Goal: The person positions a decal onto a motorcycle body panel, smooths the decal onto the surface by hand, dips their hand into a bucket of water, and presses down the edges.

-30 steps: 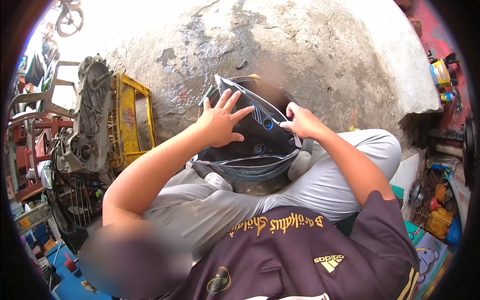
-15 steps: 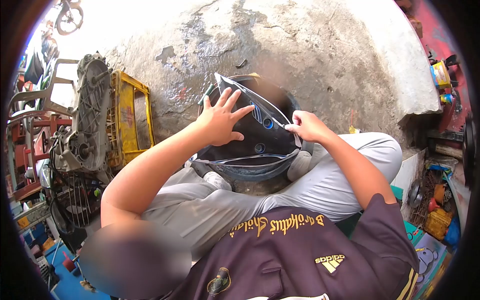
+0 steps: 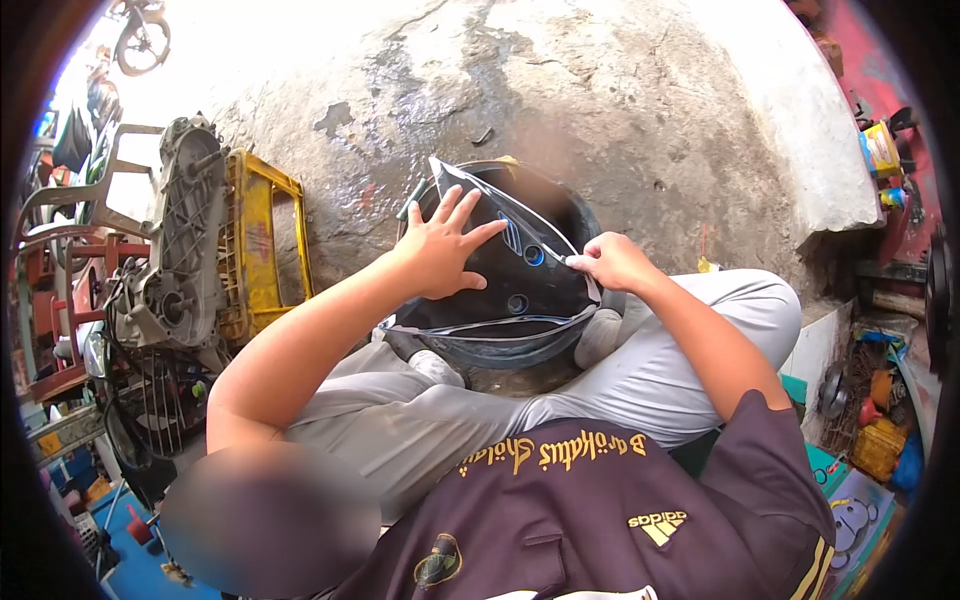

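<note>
A black panel with pale silvery edges and round blue-rimmed holes [image 3: 560, 290] lies across a round dark tub [image 3: 520, 350]. On its left part rests my left hand [image 3: 438, 243], palm down with fingers spread. At the panel's right edge is my right hand [image 3: 612, 262], thumb and fingers pinched together against the pale rim. Whether anything small is between those fingertips is hidden.
Left of the tub stand a yellow crate [image 3: 240, 240] and a grey metal engine casing [image 3: 185, 230]. My grey-trousered legs [image 3: 690, 330] fold around the tub. A concrete ledge [image 3: 800, 130] and cluttered parts [image 3: 875, 440] lie to the right.
My right hand first rises slightly off the rim and then comes down lower along the panel's right edge, its fingers closed. My left hand keeps its place on the panel.
</note>
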Available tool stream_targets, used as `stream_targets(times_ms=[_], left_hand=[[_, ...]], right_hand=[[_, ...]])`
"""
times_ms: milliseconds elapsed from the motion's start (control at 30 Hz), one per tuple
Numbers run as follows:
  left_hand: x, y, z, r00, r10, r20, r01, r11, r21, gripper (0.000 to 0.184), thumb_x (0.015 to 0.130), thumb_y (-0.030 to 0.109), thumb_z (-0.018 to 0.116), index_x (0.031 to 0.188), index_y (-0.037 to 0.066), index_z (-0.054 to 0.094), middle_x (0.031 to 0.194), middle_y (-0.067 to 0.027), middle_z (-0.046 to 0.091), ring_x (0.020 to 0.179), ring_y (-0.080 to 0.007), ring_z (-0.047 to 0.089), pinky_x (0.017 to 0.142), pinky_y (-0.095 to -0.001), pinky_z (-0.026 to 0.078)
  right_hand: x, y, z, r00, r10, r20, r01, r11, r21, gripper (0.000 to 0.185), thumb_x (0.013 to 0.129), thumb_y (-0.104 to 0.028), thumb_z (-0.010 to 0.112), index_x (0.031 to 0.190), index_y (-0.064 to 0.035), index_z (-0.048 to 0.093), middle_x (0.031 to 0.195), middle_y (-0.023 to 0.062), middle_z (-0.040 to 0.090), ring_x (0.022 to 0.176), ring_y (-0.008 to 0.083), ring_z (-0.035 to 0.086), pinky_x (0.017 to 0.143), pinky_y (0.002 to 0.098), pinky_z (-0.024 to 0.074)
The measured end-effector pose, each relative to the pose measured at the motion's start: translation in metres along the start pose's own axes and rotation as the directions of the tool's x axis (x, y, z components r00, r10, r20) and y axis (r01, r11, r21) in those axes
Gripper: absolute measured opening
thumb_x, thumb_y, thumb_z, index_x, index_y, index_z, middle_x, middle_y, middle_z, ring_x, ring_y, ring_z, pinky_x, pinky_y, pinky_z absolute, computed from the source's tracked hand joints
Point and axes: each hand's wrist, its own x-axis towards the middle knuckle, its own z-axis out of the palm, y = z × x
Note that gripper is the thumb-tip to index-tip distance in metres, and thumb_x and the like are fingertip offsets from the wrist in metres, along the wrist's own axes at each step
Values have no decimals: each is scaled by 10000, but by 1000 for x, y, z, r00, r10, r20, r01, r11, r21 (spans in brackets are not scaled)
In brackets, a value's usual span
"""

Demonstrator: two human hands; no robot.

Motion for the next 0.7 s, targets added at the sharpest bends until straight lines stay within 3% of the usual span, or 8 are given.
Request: stream_targets(times_ms=[167, 467, 700], left_hand=[[1, 0, 1, 1000, -6, 0, 6, 1000, 1, 932, 906, 551, 775, 1680, 351, 295, 1769, -215, 137, 1643, -433, 98, 1188, -799, 234], [1, -1, 1, 1000, -9, 5, 9, 1000, 3, 934, 907, 568, 764, 1684, 368, 287, 1778, -198, 128, 1649, -418, 88, 1190, -794, 237], [2, -1, 1, 1000, -15, 19, 14, 999, 30, 949, 911, 599, 744, 1695, 371, 260, 1786, -177, 114, 1651, -409, 84, 1190, -799, 239]], right_hand=[[2, -17, 1, 1000, 16, -13, -15, 998, 69, 414, 922, -452, 791, 809, -54, 769, 780, 172, 735, 740, 311, 719, 712, 438, 537], [1, -8, -4, 1000, 10, 24, -10, 1000, 3, 411, 922, -445, 802, 811, -50, 771, 761, 157, 739, 718, 301, 714, 708, 439, 539], [7, -25, 0, 998, -34, -58, 37, 998, 53, 360, 906, -385, 807, 788, -48, 761, 740, 139, 740, 719, 294, 725, 698, 440, 544]])
